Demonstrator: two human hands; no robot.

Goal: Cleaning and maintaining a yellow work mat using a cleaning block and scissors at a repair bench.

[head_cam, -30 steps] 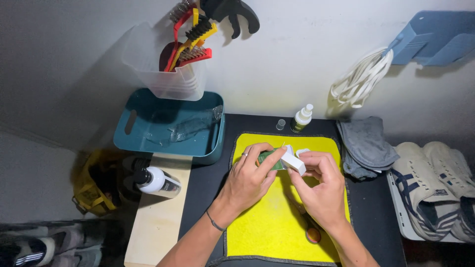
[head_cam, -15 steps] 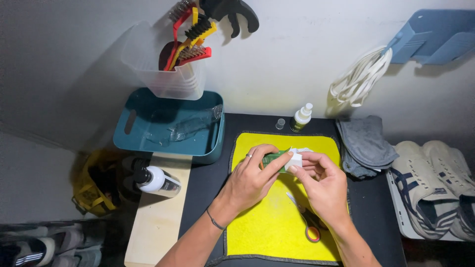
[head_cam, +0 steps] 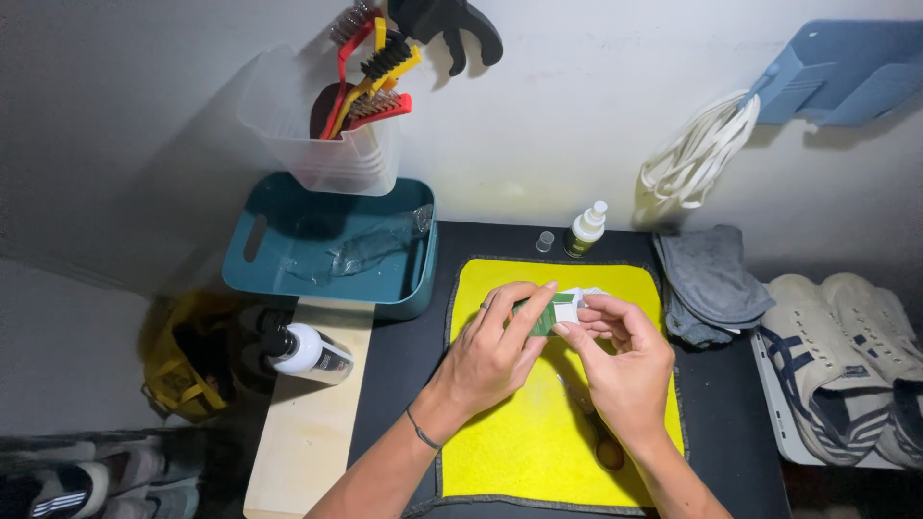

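Note:
Both my hands meet over a yellow mat (head_cam: pixel 510 452) on a black table. My left hand (head_cam: pixel 495 346) grips a small green and white packet (head_cam: pixel 553 311) from the left, fingers wrapped over its green part. My right hand (head_cam: pixel 625 360) pinches the packet's white end from the right. Part of the packet is hidden under my fingers. Scissors with a reddish-brown handle (head_cam: pixel 606 450) lie on the mat under my right wrist, mostly covered.
A teal basin (head_cam: pixel 327 245) stands at back left, with a clear bin of brushes (head_cam: pixel 346 106) behind it. A small spray bottle (head_cam: pixel 585 231) and its cap (head_cam: pixel 545 241) sit behind the mat. Grey cloths (head_cam: pixel 707 279), white laces (head_cam: pixel 697 154), shoes (head_cam: pixel 851 356) at right. A bottle (head_cam: pixel 306 351) lies on a wooden board.
The white end of the packet, raised a second ago, is now lower and tucked between my fingers. Both hands stayed in about the same place.

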